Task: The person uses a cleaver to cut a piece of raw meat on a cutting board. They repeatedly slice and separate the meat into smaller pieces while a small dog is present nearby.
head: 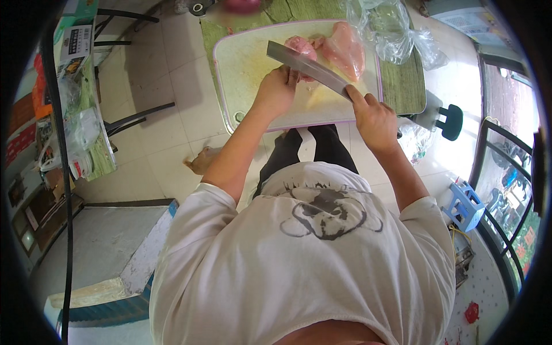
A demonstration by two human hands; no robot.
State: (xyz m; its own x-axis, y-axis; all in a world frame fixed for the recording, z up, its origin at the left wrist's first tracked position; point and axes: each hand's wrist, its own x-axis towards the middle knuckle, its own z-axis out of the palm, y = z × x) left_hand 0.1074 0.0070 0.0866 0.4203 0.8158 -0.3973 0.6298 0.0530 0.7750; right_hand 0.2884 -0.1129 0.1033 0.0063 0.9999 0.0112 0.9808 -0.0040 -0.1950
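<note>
A pale cutting board (246, 86) with a pink-purple rim lies before me. My right hand (375, 120) grips the handle of a kitchen cleaver (308, 67). Its broad blade slants up and left across a lump of raw pink meat (300, 45), hiding the lump's middle. Close under the blade, my left hand (276, 92) has its fingers curled at the near side of this lump and seems to hold it; the blade partly covers the fingertips. To the right of the lump, a larger raw chicken breast (345, 51) rests on the board.
The board sits on a green wood-patterned table (401, 86). Clear plastic bags (388, 30) overlap its far right corner. A blurred purple-red object (241, 5) is at the far edge. An animal (205, 159) is on the tiled floor to my left. A blue plastic stool (465, 207) stands right.
</note>
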